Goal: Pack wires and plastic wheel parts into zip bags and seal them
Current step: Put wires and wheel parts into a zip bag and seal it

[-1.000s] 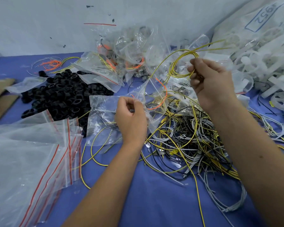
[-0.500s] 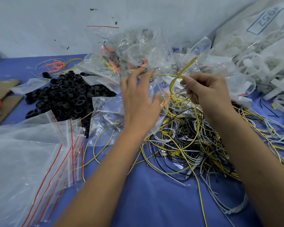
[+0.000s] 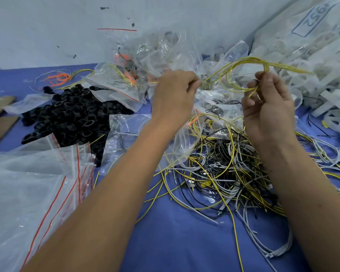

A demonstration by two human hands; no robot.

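Note:
A looped bundle of yellow wires (image 3: 238,67) hangs in the air between my hands. My right hand (image 3: 267,103) pinches its right side, where the loose ends stick out to the right. My left hand (image 3: 175,95) pinches the loop's left end with curled fingers. Below my left forearm lies a clear zip bag (image 3: 126,134) with a few wires inside. A tangle of yellow, black and grey wires (image 3: 234,169) covers the blue table under my right arm. Black plastic wheel parts (image 3: 71,116) are heaped at the left.
Empty zip bags with red seals (image 3: 37,183) are stacked at the lower left. Filled clear bags (image 3: 155,55) pile up against the back wall. White plastic parts and a big white sack (image 3: 312,46) fill the right. Brown cardboard (image 3: 0,118) lies at the far left.
My left hand let go of the zip bag, rose and took hold of the left end of the yellow loop. My right hand shifted right, stretching the loop wider.

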